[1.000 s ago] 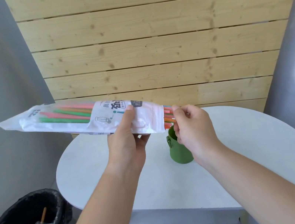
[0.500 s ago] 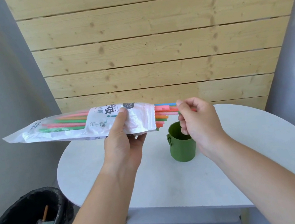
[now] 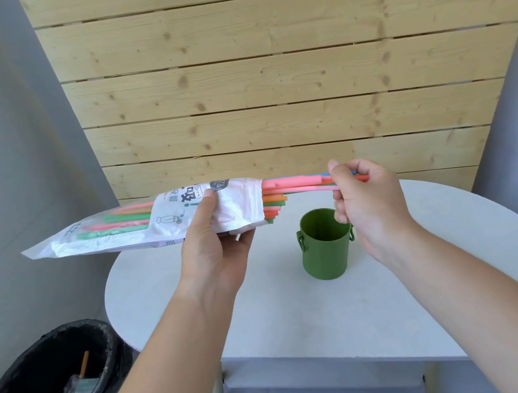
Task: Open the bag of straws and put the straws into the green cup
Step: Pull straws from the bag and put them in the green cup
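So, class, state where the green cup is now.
In the head view, the green cup stands upright on the table, right of centre, below the straws and beside the right hand.

left hand (image 3: 214,255) + right hand (image 3: 369,208): 2
bag (image 3: 139,225): 1
straws (image 3: 290,184): many, can't count
green cup (image 3: 325,253): 1
tabletop (image 3: 339,313): 1
bin (image 3: 115,350): 1

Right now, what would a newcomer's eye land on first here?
The long white plastic bag, held roughly level in mid-air by the left hand, with bright coloured plastic straws poking out of its open end. The right hand pinches a few of them over the dark green round cup, which stands upright on the round white table.
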Motion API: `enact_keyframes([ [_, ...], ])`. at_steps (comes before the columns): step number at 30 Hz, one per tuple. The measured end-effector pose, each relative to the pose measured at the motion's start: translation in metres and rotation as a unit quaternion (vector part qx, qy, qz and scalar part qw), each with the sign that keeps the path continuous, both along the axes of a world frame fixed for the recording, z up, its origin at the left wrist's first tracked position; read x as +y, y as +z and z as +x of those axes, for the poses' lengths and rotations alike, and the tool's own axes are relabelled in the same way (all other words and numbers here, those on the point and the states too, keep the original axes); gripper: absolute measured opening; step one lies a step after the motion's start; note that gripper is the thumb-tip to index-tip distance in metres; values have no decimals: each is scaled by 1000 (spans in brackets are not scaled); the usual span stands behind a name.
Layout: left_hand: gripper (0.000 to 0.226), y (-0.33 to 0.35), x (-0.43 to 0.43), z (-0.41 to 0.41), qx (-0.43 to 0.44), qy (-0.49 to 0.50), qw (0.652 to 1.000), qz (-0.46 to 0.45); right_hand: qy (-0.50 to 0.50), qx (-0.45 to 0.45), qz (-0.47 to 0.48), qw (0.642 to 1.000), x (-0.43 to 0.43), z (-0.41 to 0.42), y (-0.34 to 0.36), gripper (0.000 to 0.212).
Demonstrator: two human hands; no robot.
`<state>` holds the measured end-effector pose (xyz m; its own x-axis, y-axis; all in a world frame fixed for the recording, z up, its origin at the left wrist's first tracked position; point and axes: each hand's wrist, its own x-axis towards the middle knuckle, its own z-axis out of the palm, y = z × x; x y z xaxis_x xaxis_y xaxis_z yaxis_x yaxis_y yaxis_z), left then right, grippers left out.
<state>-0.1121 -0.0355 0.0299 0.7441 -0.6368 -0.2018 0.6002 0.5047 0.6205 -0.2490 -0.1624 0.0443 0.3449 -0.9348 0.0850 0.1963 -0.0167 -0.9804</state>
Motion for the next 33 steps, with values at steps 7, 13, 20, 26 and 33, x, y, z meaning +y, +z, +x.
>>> enact_keyframes([
  [7, 41, 1, 4, 13, 40, 20, 999, -8, 22, 24, -72, 997, -23, -15, 10, 23],
  [13, 34, 0, 2, 22, 69, 30, 996, -38, 14, 29, -79, 996, -51, -38, 13, 20],
  [20, 27, -6, -3, 26, 60, 31, 998, -14, 7, 39, -92, 995, -78, -66, 18, 25],
  [26, 36, -10, -8, 28, 66, 24, 997, -9, 20, 72, -111, 991, -94, -77, 20, 24],
  [33, 29, -13, -10, 33, 84, 24, 995, -38, 4, 94, -114, 989, -111, -95, 17, 22],
])
